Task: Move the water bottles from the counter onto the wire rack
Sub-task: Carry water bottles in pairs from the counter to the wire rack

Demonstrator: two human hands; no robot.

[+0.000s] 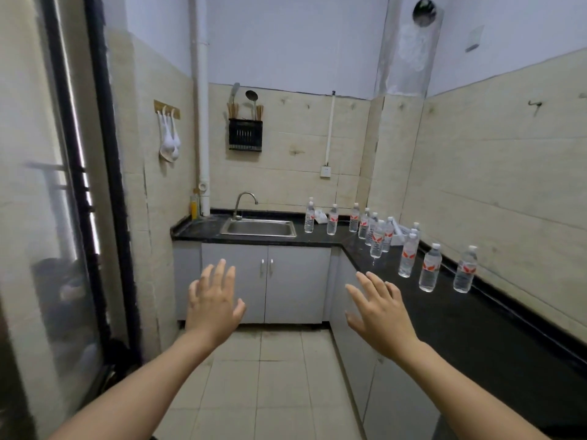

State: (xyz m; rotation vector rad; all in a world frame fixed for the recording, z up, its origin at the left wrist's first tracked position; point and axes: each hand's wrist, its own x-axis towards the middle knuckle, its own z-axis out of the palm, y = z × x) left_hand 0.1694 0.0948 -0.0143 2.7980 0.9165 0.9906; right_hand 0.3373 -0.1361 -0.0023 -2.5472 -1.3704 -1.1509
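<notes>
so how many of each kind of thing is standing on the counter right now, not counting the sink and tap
water bottles: 11 (a few overlap in the corner bunch, so this could be off by one)
white boxes: 2
yellow bottle: 1
total: 14
</notes>
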